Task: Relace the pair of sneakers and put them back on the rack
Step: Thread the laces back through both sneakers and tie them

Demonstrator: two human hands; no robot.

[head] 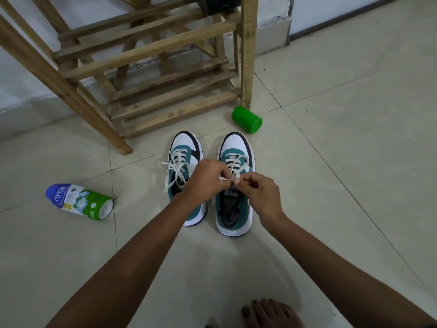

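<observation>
Two teal and white sneakers stand side by side on the tiled floor, toes pointing at the wooden rack [151, 74]. The left sneaker [186, 152] has its white lace tied in a loose bow. Over the right sneaker [236, 204], both hands meet at the tongue. My left hand [208, 178] pinches one part of the white lace [236, 162], and my right hand [260, 192] pinches the other part close beside it. The lace ends between the fingers are mostly hidden.
A green plastic jar [247, 119] lies on its side by the rack's right leg. A blue, white and green powder bottle [79, 201] lies on the floor to the left. My bare foot [269, 313] shows at the bottom edge.
</observation>
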